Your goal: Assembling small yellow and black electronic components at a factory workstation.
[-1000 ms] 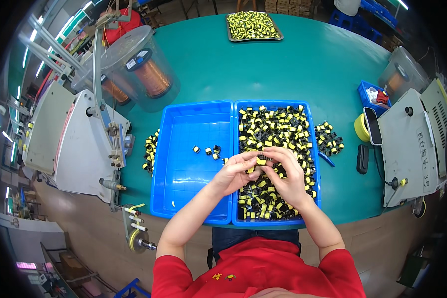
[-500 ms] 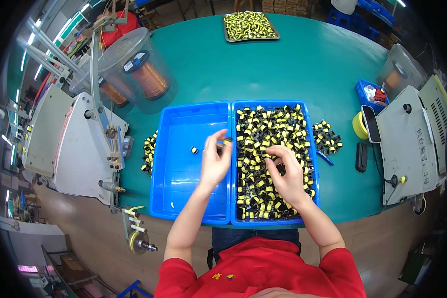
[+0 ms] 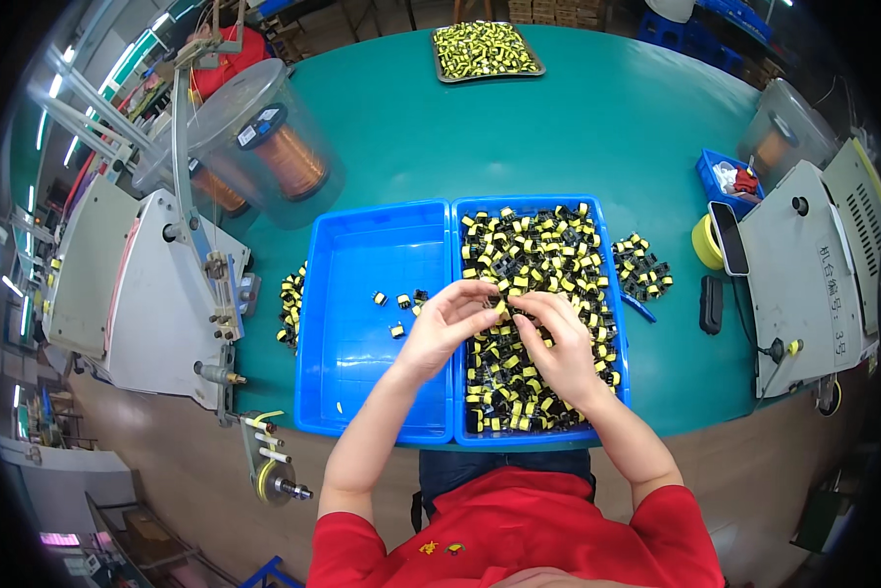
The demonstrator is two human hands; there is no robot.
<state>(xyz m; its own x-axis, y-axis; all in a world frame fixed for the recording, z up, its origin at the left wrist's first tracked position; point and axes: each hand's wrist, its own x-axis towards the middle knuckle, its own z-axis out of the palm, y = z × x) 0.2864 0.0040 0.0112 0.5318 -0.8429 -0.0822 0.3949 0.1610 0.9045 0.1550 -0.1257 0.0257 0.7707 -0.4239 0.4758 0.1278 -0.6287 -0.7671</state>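
Observation:
My left hand (image 3: 442, 331) reaches over the inner walls of two blue trays, thumb and fingers pinched on a small black bobbin wrapped in yellow tape (image 3: 500, 307). My right hand (image 3: 561, 353) is above the right tray (image 3: 612, 323), its fingertips closed together at the same bobbin; whether it grips this one or another is hard to make out. That tray is filled with a heap of similar taped bobbins (image 3: 534, 245). In the left tray (image 3: 347, 382) several bobbins (image 3: 398, 331) lie loose, some close beside my left hand.
Loose bobbins lie in piles left (image 3: 292, 304) and right (image 3: 642, 267) of the trays. A metal tray of yellow pieces (image 3: 488, 51) stands at the back. Machines flank the table (image 3: 411, 127), with copper wire spools (image 3: 289, 157) at left and a phone (image 3: 728, 238) at right.
My left hand has moved right, from above the left tray to meet my right hand. More bobbins now lie in the left tray. My right hand has barely shifted.

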